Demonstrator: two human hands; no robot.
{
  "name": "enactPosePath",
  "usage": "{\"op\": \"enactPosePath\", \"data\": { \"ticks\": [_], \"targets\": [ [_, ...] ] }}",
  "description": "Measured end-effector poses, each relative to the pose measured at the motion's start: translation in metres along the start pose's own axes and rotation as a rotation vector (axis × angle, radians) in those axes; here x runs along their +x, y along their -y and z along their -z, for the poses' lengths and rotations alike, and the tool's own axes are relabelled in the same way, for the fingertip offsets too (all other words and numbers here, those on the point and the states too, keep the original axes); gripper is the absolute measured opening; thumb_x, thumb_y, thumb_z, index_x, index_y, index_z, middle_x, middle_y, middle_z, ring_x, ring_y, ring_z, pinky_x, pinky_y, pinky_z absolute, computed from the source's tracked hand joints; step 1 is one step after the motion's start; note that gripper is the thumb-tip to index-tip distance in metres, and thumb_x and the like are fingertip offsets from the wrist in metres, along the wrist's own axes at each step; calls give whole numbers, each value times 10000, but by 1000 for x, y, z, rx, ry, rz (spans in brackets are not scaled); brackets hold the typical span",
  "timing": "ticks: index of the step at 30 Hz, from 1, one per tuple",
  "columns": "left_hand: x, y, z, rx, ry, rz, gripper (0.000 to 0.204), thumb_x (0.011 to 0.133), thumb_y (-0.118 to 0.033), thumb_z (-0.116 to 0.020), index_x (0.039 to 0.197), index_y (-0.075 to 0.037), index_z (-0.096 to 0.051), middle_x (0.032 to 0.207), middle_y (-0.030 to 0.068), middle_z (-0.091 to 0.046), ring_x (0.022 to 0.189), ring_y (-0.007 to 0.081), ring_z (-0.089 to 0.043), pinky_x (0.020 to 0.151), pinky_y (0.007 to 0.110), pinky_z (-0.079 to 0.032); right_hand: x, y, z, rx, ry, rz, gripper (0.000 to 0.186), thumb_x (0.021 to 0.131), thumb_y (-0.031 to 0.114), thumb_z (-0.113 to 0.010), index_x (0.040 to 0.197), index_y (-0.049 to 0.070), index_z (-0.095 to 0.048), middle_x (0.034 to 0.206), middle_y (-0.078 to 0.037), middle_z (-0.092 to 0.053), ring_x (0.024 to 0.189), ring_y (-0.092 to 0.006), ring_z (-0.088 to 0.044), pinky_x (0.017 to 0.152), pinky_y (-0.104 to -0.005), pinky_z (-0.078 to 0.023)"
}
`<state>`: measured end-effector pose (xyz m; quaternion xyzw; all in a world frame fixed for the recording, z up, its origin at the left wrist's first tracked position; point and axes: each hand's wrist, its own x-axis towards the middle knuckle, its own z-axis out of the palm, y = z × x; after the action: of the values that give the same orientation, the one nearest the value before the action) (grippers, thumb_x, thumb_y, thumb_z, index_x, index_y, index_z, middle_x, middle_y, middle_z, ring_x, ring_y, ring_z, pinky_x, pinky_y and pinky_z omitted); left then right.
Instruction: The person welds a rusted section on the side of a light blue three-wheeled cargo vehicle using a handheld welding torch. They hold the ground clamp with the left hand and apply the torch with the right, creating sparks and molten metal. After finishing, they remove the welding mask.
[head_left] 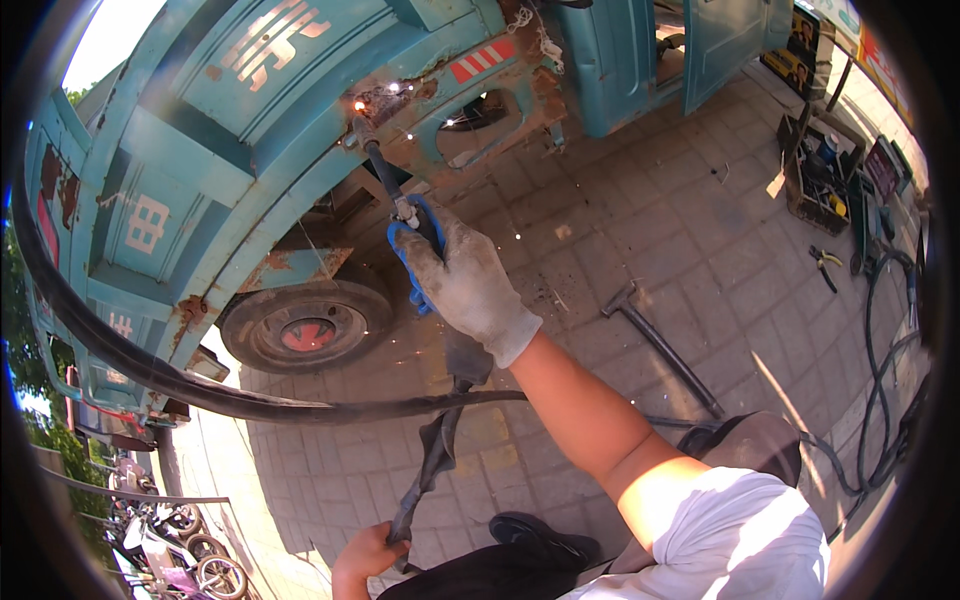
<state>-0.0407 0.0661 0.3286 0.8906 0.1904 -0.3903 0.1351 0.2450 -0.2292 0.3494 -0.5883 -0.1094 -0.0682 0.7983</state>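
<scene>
My right hand [455,275], in a pale stained glove, is closed on the blue-handled grip of a long torch [385,170]. Its tip is at the rusty lower body [410,95] of a turquoise truck, where small bright sparks and an orange glow show. My bare left hand [372,550] is closed on a dark, wrapped hose [435,450] running from under the grip. A thick black cable [260,405] arcs across from the far left to behind my right forearm.
A truck wheel [300,320] and an open door [722,50] show. On the paving [660,240] lie a long-handled hammer [660,350], pliers [827,270] and tangled cables [870,380]. A metal toolbox [815,180] stands at right; parked two-wheelers [185,540] are at lower left.
</scene>
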Motion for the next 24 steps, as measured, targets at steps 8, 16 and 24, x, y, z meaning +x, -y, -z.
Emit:
{"op": "enactPosePath", "data": {
  "ticks": [8, 16, 24],
  "targets": [
    [-1, 0, 0, -40, 7, 28, 340, 862, -354, -728, 987, -39, -697, 853, 194, -694, 874, 385, -671, 763, 440, -500, 8, -5, 5, 347, -39, -108, 261, 1046, 292, -580, 1125, 48, -630, 792, -31, -626, 613, -96, -586, 527, -273, -522],
    [-3, -7, 3, -8, 19, 65, 342, 863, -357, -727, 992, -42, -697, 863, 193, -699, 881, 384, -675, 764, 443, -501, 13, -8, 13, 412, 26, -119, 441, 1038, 404, -586, 1265, 27, -601, 908, -106, -663, 686, -139, -660, 513, -274, -557],
    [0, -2, 1, -21, 28, 62, 342, 868, -357, -726, 998, -42, -695, 870, 195, -699, 894, 386, -673, 774, 443, -500, 13, 2, 6, 415, -7, -96, 244, 1050, 308, -571, 1079, 71, -621, 799, 20, -578, 643, -54, -549, 501, -240, -526]
  ]
}}
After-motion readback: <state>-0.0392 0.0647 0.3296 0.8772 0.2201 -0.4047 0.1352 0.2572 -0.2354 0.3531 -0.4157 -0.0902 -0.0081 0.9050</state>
